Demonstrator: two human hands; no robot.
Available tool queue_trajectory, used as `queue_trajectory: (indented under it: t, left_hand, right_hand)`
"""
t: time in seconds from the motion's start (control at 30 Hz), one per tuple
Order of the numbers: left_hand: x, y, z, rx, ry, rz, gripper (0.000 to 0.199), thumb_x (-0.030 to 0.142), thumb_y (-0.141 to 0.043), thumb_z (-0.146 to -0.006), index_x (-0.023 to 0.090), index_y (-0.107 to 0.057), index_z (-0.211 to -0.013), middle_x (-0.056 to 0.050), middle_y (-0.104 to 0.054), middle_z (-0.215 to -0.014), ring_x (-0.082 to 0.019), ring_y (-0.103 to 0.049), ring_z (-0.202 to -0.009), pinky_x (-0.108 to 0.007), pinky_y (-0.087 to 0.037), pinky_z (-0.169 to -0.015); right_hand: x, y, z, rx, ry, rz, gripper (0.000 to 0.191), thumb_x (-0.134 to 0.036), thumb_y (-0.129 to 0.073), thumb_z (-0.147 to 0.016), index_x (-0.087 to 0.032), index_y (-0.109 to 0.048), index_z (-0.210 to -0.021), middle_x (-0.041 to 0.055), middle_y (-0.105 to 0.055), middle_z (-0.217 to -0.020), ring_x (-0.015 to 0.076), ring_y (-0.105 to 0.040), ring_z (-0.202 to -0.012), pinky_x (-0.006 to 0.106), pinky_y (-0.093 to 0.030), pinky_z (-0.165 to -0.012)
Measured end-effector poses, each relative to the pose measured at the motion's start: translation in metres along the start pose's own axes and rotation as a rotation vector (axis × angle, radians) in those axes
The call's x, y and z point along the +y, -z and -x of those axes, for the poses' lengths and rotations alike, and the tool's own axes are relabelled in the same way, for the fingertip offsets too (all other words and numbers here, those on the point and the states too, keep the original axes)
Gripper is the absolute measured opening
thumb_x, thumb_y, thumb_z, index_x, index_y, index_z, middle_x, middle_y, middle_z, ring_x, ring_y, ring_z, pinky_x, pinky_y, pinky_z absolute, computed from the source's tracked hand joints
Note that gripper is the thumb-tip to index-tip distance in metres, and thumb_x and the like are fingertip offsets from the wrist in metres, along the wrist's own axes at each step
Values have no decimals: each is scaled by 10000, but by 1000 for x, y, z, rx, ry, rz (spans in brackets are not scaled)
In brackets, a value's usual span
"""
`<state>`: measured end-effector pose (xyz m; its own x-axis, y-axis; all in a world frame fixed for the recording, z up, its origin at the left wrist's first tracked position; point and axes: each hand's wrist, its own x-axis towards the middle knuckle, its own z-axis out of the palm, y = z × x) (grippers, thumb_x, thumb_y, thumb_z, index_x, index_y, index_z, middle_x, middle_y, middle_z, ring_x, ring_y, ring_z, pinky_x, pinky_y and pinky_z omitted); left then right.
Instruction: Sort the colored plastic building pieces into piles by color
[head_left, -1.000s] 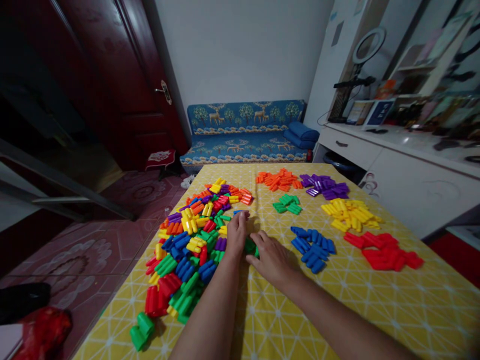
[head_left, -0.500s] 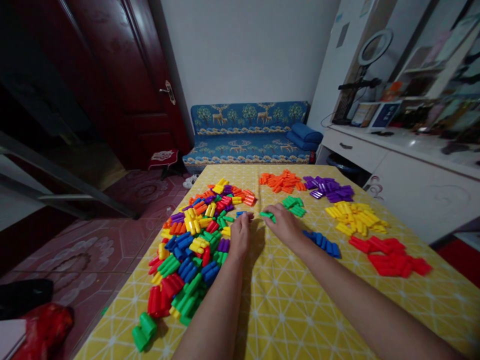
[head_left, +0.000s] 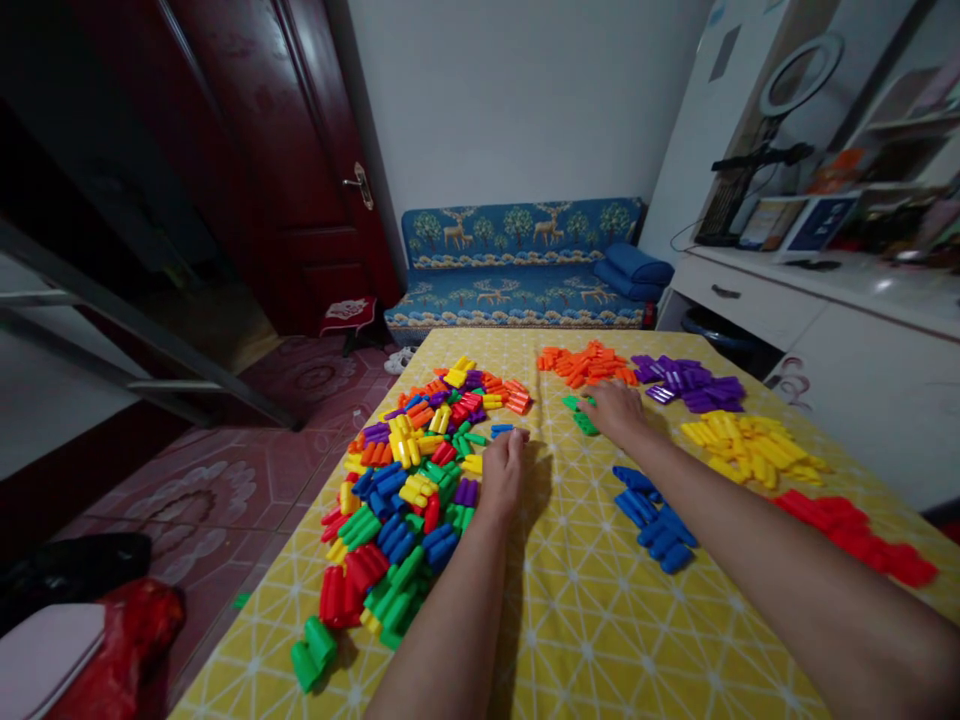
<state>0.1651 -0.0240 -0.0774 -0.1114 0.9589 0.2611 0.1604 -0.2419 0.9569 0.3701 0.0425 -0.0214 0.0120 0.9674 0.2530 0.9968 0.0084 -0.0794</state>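
Note:
My left hand (head_left: 502,474) is beside the right edge of a mixed heap of plastic toy blocks (head_left: 405,492), each shaped like joined bullet-like tubes. Its fingers are pinched, and a blue block (head_left: 501,429) shows at their tips. My right hand (head_left: 616,412) reaches over the small pile of green blocks (head_left: 584,422). Its fingers are bent down on a green block at the pile, and the palm side is hidden. Just beyond this hand lies an orange pile (head_left: 577,362). A blue pile (head_left: 654,520) sits nearer me, left of my right forearm.
On the right of the patterned yellow tablecloth (head_left: 577,640) lie purple (head_left: 694,383), yellow (head_left: 750,447) and red blocks (head_left: 859,535), the red partly behind my forearm. One green block (head_left: 313,653) sits near the left edge. A blue sofa (head_left: 517,285) stands beyond the table.
My right hand has moved away from me and to the right, carrying a green block to the green pile. My left hand stays by the heap. The view has shifted slightly left.

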Motion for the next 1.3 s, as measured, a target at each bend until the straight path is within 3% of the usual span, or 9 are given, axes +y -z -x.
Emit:
queue_trajectory:
  t: [0.2, 0.37, 0.6, 0.77, 0.9, 1.07, 1.13, 1.2, 1.3]
  left_hand:
    - [0, 0, 0, -22, -54, -75, 258, 269, -495, -910, 150, -723, -927, -98, -743, -946, -221, -670, -932, -346, -490, -861]
    - [-3, 0, 0, -18, -68, -94, 213, 162, -527, -863, 144, -727, -936, -95, -742, -963, -204, -669, -945, -328, -493, -877]
    - [-3, 0, 1, -25, -91, -138, 210, 120, -545, -839, 153, -733, -924, -84, -741, -948, -196, -670, -923, -332, -503, -865]
    - [-1, 0, 0, -28, -85, -150, 213, 98, -552, -825, 150, -735, -922, -88, -742, -943, -199, -675, -913, -335, -509, -861]
    - [-2, -1, 1, -17, -96, -131, 209, 108, -538, -835, 141, -729, -915, -103, -745, -945, -209, -679, -917, -355, -509, -883]
    - [8, 0, 9, -21, -200, -163, 274, 123, -484, -863, 189, -703, -1014, -78, -737, -913, -195, -683, -853, -336, -520, -825]
    - [22, 6, 10, 37, -270, -315, 284, 145, -476, -878, 217, -697, -1042, -81, -724, -976, -214, -660, -938, -365, -493, -891]
    - [39, 17, 8, 181, -299, -552, 275, 197, -496, -886, 245, -689, -1076, -93, -681, -1138, -268, -569, -1145, -444, -397, -1033]
    - [57, 41, -3, 444, -146, -859, 416, 253, -556, -849, 235, -585, -1264, -138, -444, -1465, -368, -303, -1395, -576, -242, -1115]
  right_hand:
    - [-41, -8, 57, 221, 150, -350, 246, -232, -575, -867, -192, -702, -1074, 94, -652, -1127, 225, -555, -1076, 335, -423, -947]
    - [-67, -24, 106, 118, 118, -332, 251, -199, -598, -846, -184, -709, -1071, 101, -644, -1181, 246, -550, -1119, 355, -425, -969]
    - [-70, -20, 104, 14, 46, -211, 365, -222, -572, -878, -140, -630, -1228, 143, -605, -1296, 271, -531, -1203, 387, -415, -1001]
    - [-82, -30, 115, 61, 20, -223, 559, -185, -536, -856, -47, -467, -1393, 199, -400, -1503, 302, -330, -1406, 440, -320, -1120]
    - [-98, -37, 133, 26, 113, -313, 613, -71, -477, -781, -123, -485, -1392, 136, -465, -1473, 283, -355, -1396, 492, -252, -1158]
    - [-98, -34, 132, 43, 157, -384, 482, -91, -471, -813, -117, -582, -1281, 149, -572, -1344, 283, -457, -1296, 452, -307, -1129]
    - [-95, -33, 130, 47, 169, -404, 416, -113, -501, -821, -131, -625, -1217, 148, -576, -1334, 281, -465, -1282, 445, -316, -1124]
    - [-94, -32, 129, 54, 164, -430, 353, -143, -532, -829, -142, -660, -1158, 145, -570, -1345, 279, -461, -1286, 439, -324, -1120]
    - [-94, -30, 130, 61, 155, -460, 326, -169, -563, -833, -160, -679, -1137, 126, -571, -1353, 268, -467, -1281, 427, -338, -1111]
